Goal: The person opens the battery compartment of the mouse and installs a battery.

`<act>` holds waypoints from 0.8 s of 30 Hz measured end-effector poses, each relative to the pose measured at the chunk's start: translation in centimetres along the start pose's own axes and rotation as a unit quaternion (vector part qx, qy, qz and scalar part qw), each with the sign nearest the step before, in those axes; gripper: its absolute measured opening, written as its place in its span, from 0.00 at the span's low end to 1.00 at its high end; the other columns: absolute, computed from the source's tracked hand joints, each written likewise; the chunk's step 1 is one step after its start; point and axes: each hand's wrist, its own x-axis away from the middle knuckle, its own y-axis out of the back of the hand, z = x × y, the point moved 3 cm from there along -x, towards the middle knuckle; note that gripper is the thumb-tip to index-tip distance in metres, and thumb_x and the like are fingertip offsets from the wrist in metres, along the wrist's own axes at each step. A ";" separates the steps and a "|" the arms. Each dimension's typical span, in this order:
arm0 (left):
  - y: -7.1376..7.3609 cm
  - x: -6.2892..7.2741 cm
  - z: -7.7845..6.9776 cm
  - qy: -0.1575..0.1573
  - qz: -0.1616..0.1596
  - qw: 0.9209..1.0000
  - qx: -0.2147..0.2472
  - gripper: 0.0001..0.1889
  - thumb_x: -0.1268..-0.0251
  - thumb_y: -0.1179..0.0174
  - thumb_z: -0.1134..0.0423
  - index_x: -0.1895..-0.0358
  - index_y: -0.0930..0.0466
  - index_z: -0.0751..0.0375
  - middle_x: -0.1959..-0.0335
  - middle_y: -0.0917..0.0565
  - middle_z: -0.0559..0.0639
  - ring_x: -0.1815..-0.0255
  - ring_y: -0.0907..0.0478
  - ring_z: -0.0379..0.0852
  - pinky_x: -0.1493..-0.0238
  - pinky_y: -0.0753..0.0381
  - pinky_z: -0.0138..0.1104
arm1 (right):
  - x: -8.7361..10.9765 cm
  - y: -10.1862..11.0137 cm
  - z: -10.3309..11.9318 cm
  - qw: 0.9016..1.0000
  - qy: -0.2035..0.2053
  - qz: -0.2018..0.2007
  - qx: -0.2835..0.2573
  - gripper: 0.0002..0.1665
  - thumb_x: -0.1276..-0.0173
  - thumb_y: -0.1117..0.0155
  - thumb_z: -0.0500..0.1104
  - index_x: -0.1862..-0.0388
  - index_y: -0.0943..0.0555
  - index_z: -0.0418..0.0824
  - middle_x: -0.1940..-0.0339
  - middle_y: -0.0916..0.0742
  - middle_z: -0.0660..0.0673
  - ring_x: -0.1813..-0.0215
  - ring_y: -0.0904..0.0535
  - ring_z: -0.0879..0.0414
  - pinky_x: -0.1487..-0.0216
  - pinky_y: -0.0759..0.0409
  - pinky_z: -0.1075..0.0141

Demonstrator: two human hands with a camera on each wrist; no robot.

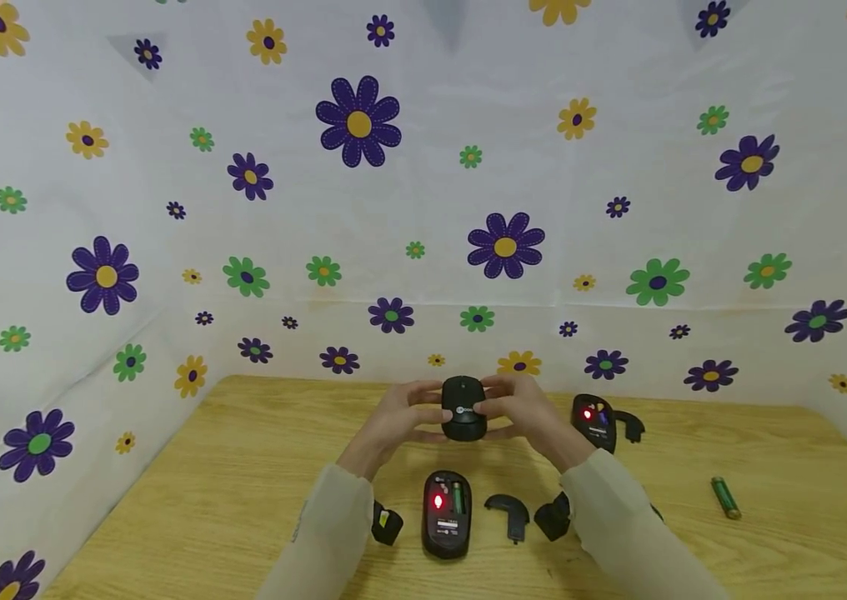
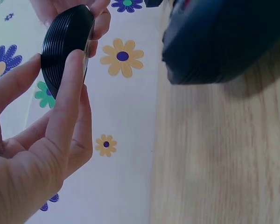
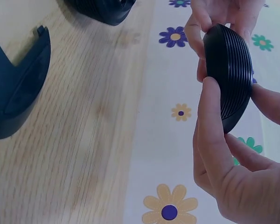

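A black computer mouse (image 1: 464,398) is raised over the back of the table, its top with a pale logo facing the head camera. My left hand (image 1: 399,413) grips one long side, thumb on the top shell. On the opposite side my right hand (image 1: 523,408) holds it the same way. Both wrist views show the mouse's ribbed side (image 2: 60,44) between thumb and fingers; its underside is mostly hidden. Below lies a second mouse (image 1: 448,537), upside down, with a red light glowing and a green battery (image 1: 457,497) in its bay. A black battery cover (image 1: 511,512) lies right of it.
Back right, another upturned mouse (image 1: 594,423) glows red, partly behind my right forearm, with a battery cover (image 1: 630,425) against it. A loose green battery (image 1: 725,497) lies on the wooden table (image 1: 258,467). A flower-printed sheet (image 1: 423,192) stands behind.
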 end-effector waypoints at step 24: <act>-2.4 3.6 -1.7 -0.044 0.029 0.998 0.030 0.32 0.37 0.33 0.74 0.29 0.30 0.68 0.38 0.24 0.65 0.50 0.15 0.57 0.51 0.14 0.54 | 4.6 1.5 0.9 0.998 0.039 0.036 -0.032 0.34 0.31 0.37 0.29 0.29 0.38 0.25 0.39 0.27 0.25 0.48 0.19 0.39 0.54 0.12 0.49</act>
